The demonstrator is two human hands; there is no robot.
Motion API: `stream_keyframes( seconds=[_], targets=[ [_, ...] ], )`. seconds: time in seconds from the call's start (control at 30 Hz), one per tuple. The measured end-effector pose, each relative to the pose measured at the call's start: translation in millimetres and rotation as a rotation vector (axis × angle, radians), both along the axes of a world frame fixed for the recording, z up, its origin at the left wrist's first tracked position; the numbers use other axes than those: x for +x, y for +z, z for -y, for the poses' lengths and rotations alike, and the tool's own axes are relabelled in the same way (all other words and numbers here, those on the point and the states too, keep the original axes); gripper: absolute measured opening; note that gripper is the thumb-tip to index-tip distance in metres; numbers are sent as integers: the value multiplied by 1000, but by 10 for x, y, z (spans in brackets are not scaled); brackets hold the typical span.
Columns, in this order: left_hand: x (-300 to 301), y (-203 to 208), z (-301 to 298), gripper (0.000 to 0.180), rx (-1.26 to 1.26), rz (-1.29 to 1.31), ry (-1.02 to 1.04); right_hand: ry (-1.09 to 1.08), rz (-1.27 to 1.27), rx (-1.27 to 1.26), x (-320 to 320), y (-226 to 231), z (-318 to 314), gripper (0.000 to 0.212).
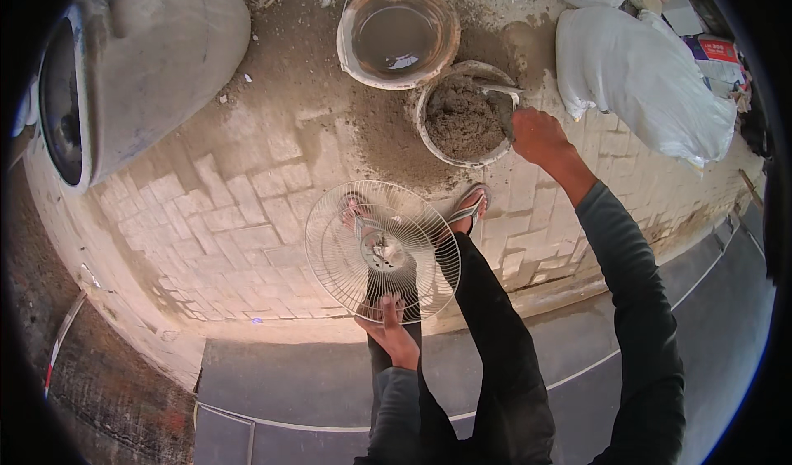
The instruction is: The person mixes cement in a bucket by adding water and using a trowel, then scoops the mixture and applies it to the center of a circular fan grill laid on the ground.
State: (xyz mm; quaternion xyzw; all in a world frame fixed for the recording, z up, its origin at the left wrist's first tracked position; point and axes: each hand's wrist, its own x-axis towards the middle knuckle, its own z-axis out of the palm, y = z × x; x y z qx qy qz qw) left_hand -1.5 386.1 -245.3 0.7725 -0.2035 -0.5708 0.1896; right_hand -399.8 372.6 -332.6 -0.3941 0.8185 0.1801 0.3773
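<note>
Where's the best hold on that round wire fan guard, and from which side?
Take the wire fan guard by its outer rim ring at the near edge, coming from below, where the left hand has its grip now. The thin radial wires would likely bend; the rim looks stiffer, and the guard lies roughly level.

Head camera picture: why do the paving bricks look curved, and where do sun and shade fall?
In the head view, the fisheye lens bends the brick paving toward the black rim; sunlight hits the bricks, the sand-filled basin and the right hand, while the left hand holding the wire fan guard sits over shade.
</note>
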Motion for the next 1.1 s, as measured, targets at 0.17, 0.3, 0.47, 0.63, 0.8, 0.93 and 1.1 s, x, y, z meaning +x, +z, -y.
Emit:
stream_keyframes(
  seconds=[0.17, 0.3, 0.47, 0.63, 0.8, 0.93, 1.1],
  targets=[
    [-30, 32, 49, 50, 37, -30, 15, -195, 9, -20, 343, -1090, -467, 21],
    [5, 117, 82, 47, 31, 0, -50, -445, 106, -188, 516, -489, -900, 29],
    [15, 189, 139, 52, -17, -10, -50, -540, 224, -628, 785, 690, -1206, 35],
    [-170, 444, 226, 46, -130, 42, -90, -435, 78, -739, 726, -261, -1598, 37],
    [-36, 364, 368, 52, -259, 76, -167, -435, 189, -455, 497, -824, -1620, 37],
    [35, 49, 539, 68, -318, 38, -233, -479, 238, -582, 331, -832, -1887, 35],
    [315, -624, 1020, 67, -269, -113, -101, -622, 279, -848, 113, -1035, -2281, 35]
  ],
)
